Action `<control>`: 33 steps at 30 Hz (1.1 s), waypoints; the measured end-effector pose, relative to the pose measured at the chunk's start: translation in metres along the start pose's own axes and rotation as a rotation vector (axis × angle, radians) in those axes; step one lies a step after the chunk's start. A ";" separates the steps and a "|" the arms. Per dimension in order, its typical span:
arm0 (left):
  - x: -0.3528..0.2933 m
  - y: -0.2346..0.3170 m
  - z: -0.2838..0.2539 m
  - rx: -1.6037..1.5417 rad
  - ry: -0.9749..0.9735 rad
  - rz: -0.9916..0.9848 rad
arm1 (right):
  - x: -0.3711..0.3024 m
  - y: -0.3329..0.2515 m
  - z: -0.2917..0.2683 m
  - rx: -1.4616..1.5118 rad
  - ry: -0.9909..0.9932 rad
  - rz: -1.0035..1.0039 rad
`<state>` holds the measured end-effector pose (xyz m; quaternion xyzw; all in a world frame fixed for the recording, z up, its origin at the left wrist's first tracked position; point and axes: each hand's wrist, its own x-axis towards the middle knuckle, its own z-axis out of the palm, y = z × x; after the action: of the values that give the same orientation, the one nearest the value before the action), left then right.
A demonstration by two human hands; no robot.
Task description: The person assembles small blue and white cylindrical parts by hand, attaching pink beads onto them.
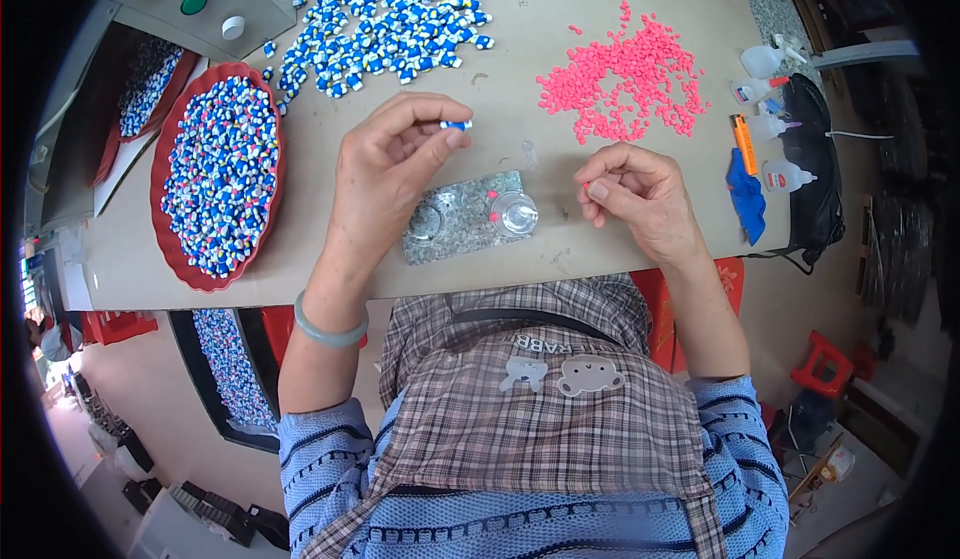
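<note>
the grip of the left hand [385, 154] is pinched, thumb against forefinger, on one small blue-and-white moulded figurine [456, 125], held above the bench [490, 144] just beyond a speckled stone tile [455, 239]; the grip of the right hand [635, 194] is closed at the fingertips on what looks like a tiny pink bead [585, 186], though it is too small and too covered to be sure. the figurine should be very light and fairly stiff, probably resin or hard plastic, with a smooth surface that could slip or spin if held at one rounded end; a light pinch across its middle, leaving the other faces bare, would likely suit it best. the bead, judging by the loose pink scatter [605, 59] on the bench, is likely hard and quick to roll, so it wants the very fingertips at its edges. a clear glass cup [519, 217] stands on the tile between the hands, two pink bits [494, 218] beside its left side, and probably needs only gentle handling
</note>
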<state>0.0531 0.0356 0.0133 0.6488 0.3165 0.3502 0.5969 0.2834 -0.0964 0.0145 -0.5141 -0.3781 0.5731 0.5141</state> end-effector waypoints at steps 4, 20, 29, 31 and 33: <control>-0.017 0.000 0.002 -0.171 0.009 -0.064 | 0.001 0.003 -0.001 0.035 -0.069 -0.044; -0.035 0.004 0.003 -0.209 -0.014 -0.034 | 0.010 -0.014 0.017 -0.048 -0.229 0.054; -0.041 0.004 0.001 -0.250 -0.006 -0.100 | 0.012 -0.015 0.023 -0.096 -0.205 0.103; -0.041 0.005 0.001 -0.246 -0.012 -0.055 | 0.012 -0.017 0.025 -0.120 -0.203 0.107; -0.042 0.005 0.001 -0.227 -0.014 -0.050 | 0.011 -0.018 0.026 -0.143 -0.199 0.111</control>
<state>0.0303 0.0000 0.0154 0.5714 0.2868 0.3644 0.6771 0.2618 -0.0794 0.0343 -0.5103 -0.4382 0.6202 0.4037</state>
